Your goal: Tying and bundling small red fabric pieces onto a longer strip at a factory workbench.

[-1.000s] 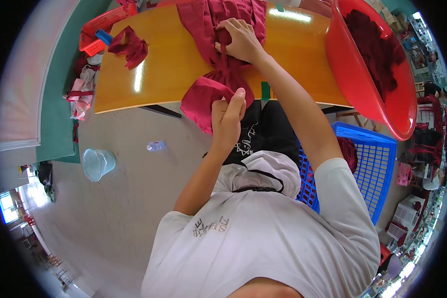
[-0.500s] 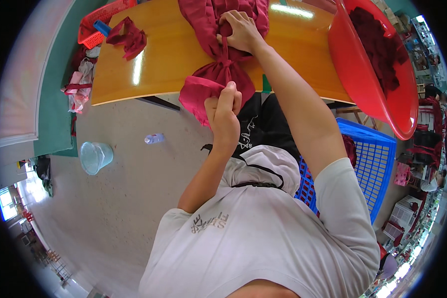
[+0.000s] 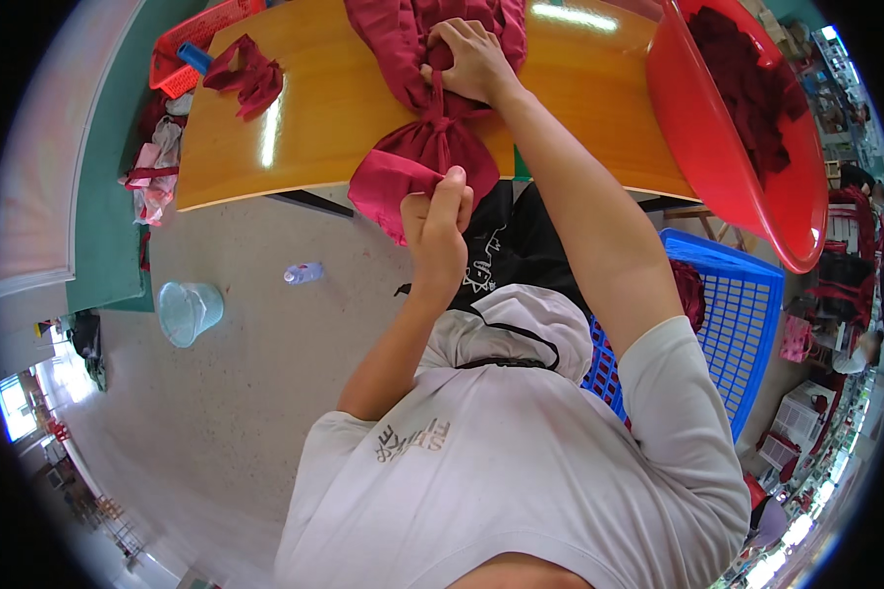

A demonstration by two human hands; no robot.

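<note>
A dark red cloth [image 3: 393, 39] lies on the wooden table and hangs past its near edge. It narrows to a gathered, knotted neck, then fans out into a loose flared end [image 3: 393, 182]. My left hand [image 3: 437, 231] is closed at that flared end, thumb uppermost, pinching the fabric just beyond the table edge. Farther away, my right hand [image 3: 473, 64] reaches over the tabletop with curled fingers gripping the bunched cloth above the knot. Between the two hands a narrow strip of the cloth runs down to the knot. My right fingertips are partly hidden in the folds.
The yellow-brown table [image 3: 304, 147] carries a small red cloth piece [image 3: 250, 79] at left and a large red basin [image 3: 796, 196] of dark red fabric at right. Below stand a blue plastic basket [image 3: 727, 324], a clear bucket [image 3: 189, 312] and a bottle [image 3: 304, 273].
Both hands keep their hold on the red cloth and barely move. The whole view has shifted slightly, and my left elbow sits a little farther left.
</note>
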